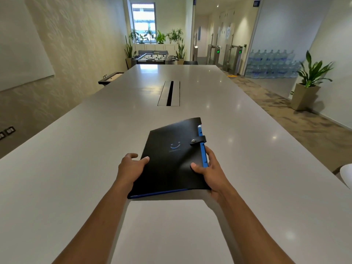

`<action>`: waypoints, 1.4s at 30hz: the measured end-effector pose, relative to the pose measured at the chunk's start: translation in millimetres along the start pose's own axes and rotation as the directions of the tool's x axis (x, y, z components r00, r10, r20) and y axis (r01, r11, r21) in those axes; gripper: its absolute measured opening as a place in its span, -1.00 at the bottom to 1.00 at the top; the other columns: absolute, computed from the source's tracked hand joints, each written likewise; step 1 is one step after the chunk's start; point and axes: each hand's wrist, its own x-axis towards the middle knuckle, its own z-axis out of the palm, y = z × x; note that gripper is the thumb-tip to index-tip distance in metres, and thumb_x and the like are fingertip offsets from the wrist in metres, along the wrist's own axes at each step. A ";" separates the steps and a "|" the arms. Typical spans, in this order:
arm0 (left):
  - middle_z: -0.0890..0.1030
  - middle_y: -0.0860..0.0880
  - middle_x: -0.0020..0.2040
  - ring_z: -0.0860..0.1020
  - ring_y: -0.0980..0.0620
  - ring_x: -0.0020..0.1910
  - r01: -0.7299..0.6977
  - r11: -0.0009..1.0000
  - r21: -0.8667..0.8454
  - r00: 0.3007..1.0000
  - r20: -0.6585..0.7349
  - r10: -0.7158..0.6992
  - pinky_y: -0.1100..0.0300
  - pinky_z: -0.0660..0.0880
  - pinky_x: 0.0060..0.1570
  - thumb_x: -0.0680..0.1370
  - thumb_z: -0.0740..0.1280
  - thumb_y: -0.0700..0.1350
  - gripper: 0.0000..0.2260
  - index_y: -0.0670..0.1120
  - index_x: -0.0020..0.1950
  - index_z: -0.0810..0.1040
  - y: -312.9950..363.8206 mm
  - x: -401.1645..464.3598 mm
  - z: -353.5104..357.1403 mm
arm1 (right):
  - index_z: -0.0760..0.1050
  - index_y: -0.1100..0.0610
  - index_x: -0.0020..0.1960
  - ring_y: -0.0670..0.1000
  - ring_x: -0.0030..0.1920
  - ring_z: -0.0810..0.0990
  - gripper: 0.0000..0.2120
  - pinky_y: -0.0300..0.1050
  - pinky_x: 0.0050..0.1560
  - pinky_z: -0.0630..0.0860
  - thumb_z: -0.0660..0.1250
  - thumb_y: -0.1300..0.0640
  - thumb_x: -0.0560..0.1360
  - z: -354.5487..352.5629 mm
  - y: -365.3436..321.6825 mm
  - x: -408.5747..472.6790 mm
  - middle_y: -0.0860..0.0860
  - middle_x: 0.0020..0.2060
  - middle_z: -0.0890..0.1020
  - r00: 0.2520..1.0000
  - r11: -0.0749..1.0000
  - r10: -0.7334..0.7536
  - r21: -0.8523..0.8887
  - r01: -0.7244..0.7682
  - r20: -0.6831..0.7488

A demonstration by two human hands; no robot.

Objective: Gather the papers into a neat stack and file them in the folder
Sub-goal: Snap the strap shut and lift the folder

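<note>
A black folder (171,159) with a blue edge and a snapped strap lies closed on the long white table (76,168), tilted a little clockwise. A blue pen sits in the loop along its right edge. My left hand (131,166) grips the folder's left edge, thumb on the cover. My right hand (209,168) holds the right edge by the pen, thumb on the cover. No loose papers show anywhere on the table.
A cable slot (169,93) is set into the table's middle, beyond the folder. A potted plant (308,86) stands on the floor at the right, with stacked water bottles behind glass. A foosball table (154,58) stands at the room's far end.
</note>
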 end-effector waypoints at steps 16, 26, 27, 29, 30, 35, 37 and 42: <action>0.66 -0.12 0.09 0.63 -0.06 -0.05 -0.191 0.982 0.010 0.979 -0.072 0.191 0.08 0.56 -0.02 0.44 0.49 0.00 -0.51 -0.15 0.30 0.51 27.4 121.1 0.7 | 0.24 -0.14 0.38 0.10 0.03 0.64 -0.42 0.04 -0.09 0.66 0.38 0.25 0.50 32.9 -24.7 125.9 0.06 0.18 0.53 0.997 0.999 -0.018 -0.050 0.014 -0.072; 0.62 -0.21 0.19 0.58 -0.18 0.13 -0.209 0.964 0.163 0.970 -0.087 0.225 0.07 0.48 0.06 0.47 0.47 -0.03 -0.50 -0.21 0.33 0.49 23.9 227.0 -6.4 | 0.23 0.10 0.44 0.09 0.21 0.51 -0.44 -0.04 0.14 0.52 0.37 0.18 0.51 80.1 10.0 233.2 0.10 0.29 0.47 0.975 0.938 -0.024 -0.342 -0.054 -0.219; 0.62 -0.21 0.18 0.58 -0.19 0.13 -0.215 0.960 0.182 0.969 -0.084 0.233 0.07 0.47 0.07 0.47 0.47 -0.04 -0.53 -0.21 0.31 0.50 22.1 234.0 -5.4 | 0.28 0.12 0.39 0.06 0.14 0.52 -0.49 -0.12 0.04 0.50 0.37 0.17 0.50 81.5 13.8 240.2 0.11 0.25 0.51 0.973 0.917 -0.050 -0.397 -0.046 -0.227; 0.64 -0.21 0.15 0.59 -0.19 0.11 -0.228 0.949 0.218 0.966 -0.070 0.249 0.08 0.46 0.09 0.47 0.46 -0.06 -0.58 -0.21 0.26 0.54 18.9 245.8 -2.9 | 0.37 0.17 0.30 0.05 0.05 0.54 -0.58 -0.18 -0.09 0.46 0.37 0.18 0.48 83.4 19.8 253.6 0.13 0.18 0.56 0.965 0.859 -0.106 -0.512 -0.032 -0.238; 0.64 -0.21 0.14 0.59 -0.19 0.11 -0.237 0.942 0.235 0.964 -0.065 0.259 0.07 0.47 0.11 0.47 0.45 -0.07 -0.60 -0.21 0.26 0.55 18.4 251.6 -1.5 | 0.39 0.20 0.28 0.07 0.04 0.55 -0.60 -0.18 -0.12 0.46 0.36 0.17 0.47 84.1 21.9 260.6 0.15 0.16 0.57 0.960 0.831 -0.133 -0.556 -0.028 -0.246; 0.63 -0.21 0.15 0.57 -0.19 0.13 -0.262 0.915 0.306 0.956 -0.050 0.290 0.05 0.47 0.11 0.49 0.43 -0.06 -0.59 -0.21 0.28 0.53 19.0 278.0 6.0 | 0.42 0.22 0.26 0.02 -0.02 0.56 -0.64 -0.34 -0.25 0.43 0.33 0.11 0.51 85.8 33.1 285.8 0.13 0.09 0.59 0.942 0.708 -0.244 -0.706 0.010 -0.232; 0.63 -0.21 0.12 0.56 -0.20 0.11 -0.243 0.907 0.344 0.959 -0.055 0.277 0.07 0.45 0.03 0.49 0.43 -0.05 -0.61 -0.22 0.24 0.54 19.7 286.1 7.2 | 0.45 0.21 0.24 0.02 -0.05 0.58 -0.66 -0.27 -0.19 0.47 0.33 0.09 0.51 86.3 34.5 292.6 0.12 0.05 0.61 0.931 0.679 -0.268 -0.735 0.001 -0.246; 0.59 -0.22 0.09 0.54 -0.20 0.06 -0.219 0.858 0.465 0.961 -0.051 0.273 0.06 0.41 -0.07 0.51 0.40 -0.02 -0.66 -0.23 0.16 0.53 21.7 299.4 7.7 | 0.50 0.16 0.15 -0.05 -0.15 0.52 -0.72 -0.22 -0.17 0.43 0.32 0.04 0.51 90.1 36.1 302.6 0.06 -0.02 0.62 0.904 0.562 -0.337 -0.826 -0.031 -0.263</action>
